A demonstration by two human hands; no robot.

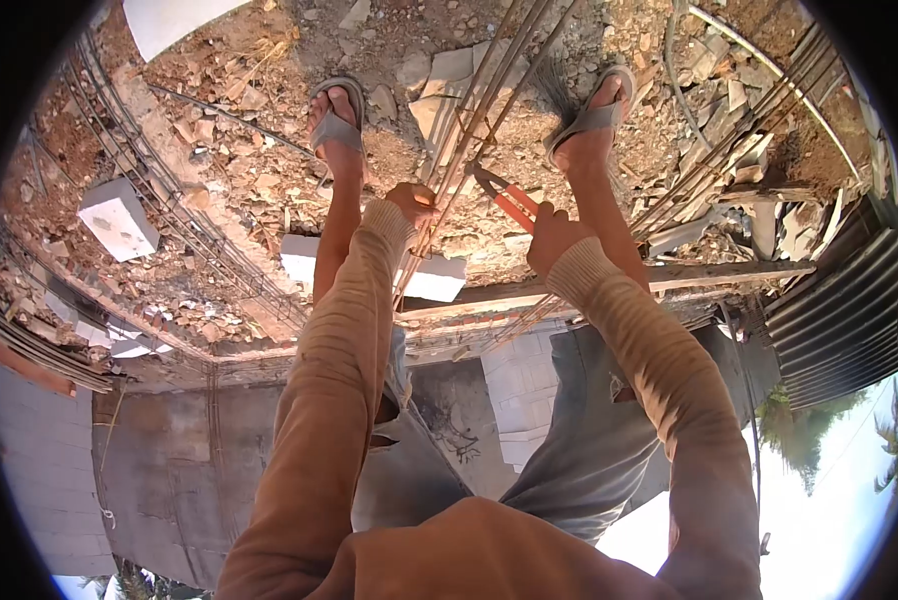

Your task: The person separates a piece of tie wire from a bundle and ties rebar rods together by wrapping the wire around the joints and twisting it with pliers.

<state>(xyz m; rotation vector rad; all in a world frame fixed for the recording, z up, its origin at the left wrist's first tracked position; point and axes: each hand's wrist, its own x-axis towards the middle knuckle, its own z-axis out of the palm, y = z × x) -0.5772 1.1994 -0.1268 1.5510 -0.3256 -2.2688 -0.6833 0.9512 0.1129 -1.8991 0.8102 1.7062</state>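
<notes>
My right hand [557, 238] is closed around the red handles of a pair of pincers [514, 205]. The dark jaws of the pincers touch or lie very close to a bundle of long, thin rebar [484, 100], which runs slantwise between my feet. My left hand [411, 203] is on the left side of the same bundle, its fingers curled and pinched together against the bars. What those fingertips hold is too small to make out. Thin crosswise steel ties or rings show on the bundle near both hands. A tuft of thin dark wire [557, 92] lies near my right foot.
Broken brick and rubble [259, 190] cover the ground around my sandalled feet. More rebar [129, 150] runs along the left, and further bars [739, 150] lie at right. White blocks [119, 218] sit among the debris. A wooden plank [709, 275] and corrugated sheeting [834, 320] are at right.
</notes>
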